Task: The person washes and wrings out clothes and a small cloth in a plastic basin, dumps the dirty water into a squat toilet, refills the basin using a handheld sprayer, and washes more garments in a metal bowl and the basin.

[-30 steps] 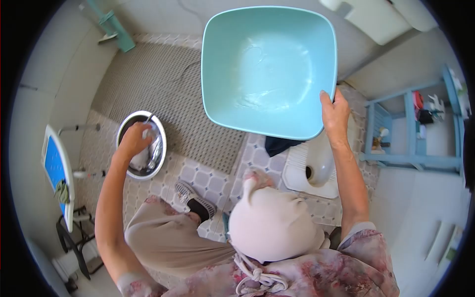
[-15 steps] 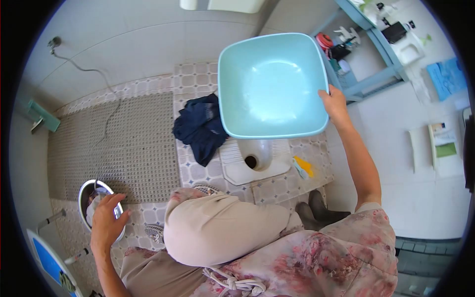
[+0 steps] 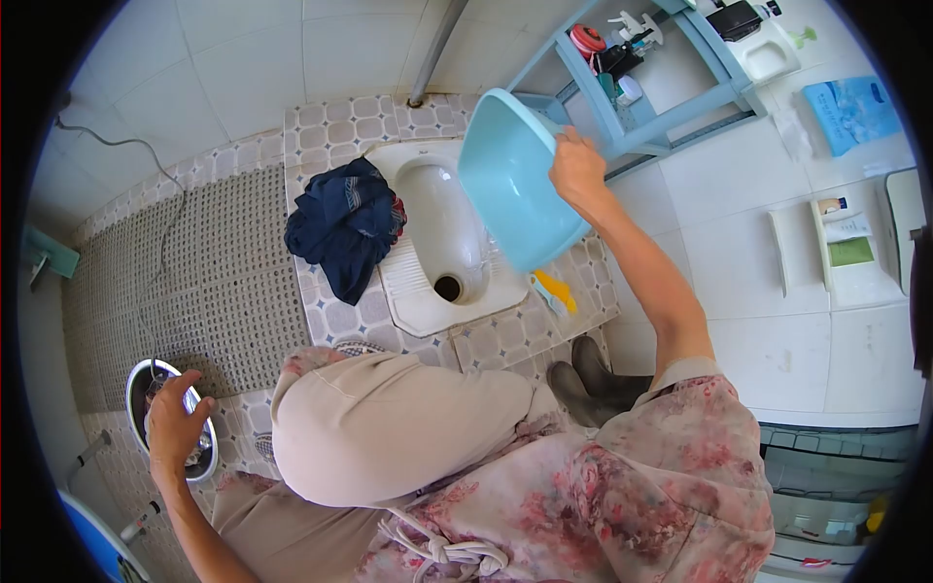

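Note:
My right hand [image 3: 580, 175] grips the rim of a light blue plastic basin [image 3: 515, 185]. The basin is tilted on its side over the right edge of a white squat toilet [image 3: 428, 180]. Dark blue clothing [image 3: 345, 228] lies crumpled on the tiles, against the toilet's left edge. At lower left, my left hand [image 3: 177, 423] hovers over a metal bowl [image 3: 204, 471], thumb and fingers apart. A hose [image 3: 173, 180] runs down to that bowl; its end and the bowl's contents are partly hidden by the hand.
A blue shelf [image 3: 671, 121] with bottles stands at upper right. Yellow and light blue cleaning items [image 3: 554, 293] lie right of the toilet. Dark rubber boots [image 3: 593, 384] stand near my knee. A grey perforated mat [image 3: 219, 282] covers the left floor. A pipe [image 3: 437, 49] rises behind.
My right hand has turned the basin from facing me onto its side and moved it right of the toilet, uncovering the toilet and more clothing. My left hand stays over the metal bowl.

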`<state>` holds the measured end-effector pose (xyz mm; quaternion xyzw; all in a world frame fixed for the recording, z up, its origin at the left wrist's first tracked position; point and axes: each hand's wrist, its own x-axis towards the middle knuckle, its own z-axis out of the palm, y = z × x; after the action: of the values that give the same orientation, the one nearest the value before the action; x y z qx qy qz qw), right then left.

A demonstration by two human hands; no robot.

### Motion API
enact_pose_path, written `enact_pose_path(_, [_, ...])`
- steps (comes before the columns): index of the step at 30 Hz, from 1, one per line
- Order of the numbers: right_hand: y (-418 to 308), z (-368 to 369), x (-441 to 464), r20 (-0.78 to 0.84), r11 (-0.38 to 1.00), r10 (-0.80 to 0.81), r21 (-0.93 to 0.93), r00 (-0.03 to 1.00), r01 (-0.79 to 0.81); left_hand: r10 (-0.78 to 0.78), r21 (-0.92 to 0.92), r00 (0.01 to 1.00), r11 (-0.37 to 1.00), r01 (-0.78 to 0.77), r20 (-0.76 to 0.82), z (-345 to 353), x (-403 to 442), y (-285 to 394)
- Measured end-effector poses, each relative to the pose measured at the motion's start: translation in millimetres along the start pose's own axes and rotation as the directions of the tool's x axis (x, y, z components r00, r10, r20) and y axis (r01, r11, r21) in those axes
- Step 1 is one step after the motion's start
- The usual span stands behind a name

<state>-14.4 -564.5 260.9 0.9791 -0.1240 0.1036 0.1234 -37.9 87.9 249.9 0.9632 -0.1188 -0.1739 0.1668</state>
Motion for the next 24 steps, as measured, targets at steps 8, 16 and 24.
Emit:
enact_pose_path(8, [-53.5,21.3,11.9,-0.001,0.943,-0.318,-0.100,0.948,0.316,-0.021,0.039,0.999,0.999,0.022,-0.034,2.4,-0.7,-18.7])
enact_pose_path(16, [-79.6,40.3,0.0,0.095,0.937,-0.329,-0.088,0.939,0.337,-0.037,0.052,0.997,0.998,0.041,-0.065,-1.6,-2.7,-31.4])
enact_pose_path(24, [-73.3,51.2,1.0,0.026,0.938,-0.338,-0.077,0.941,0.339,-0.073,0.054,0.996,0.996,0.076,-0.055,-2.4,-6.4,-37.0])
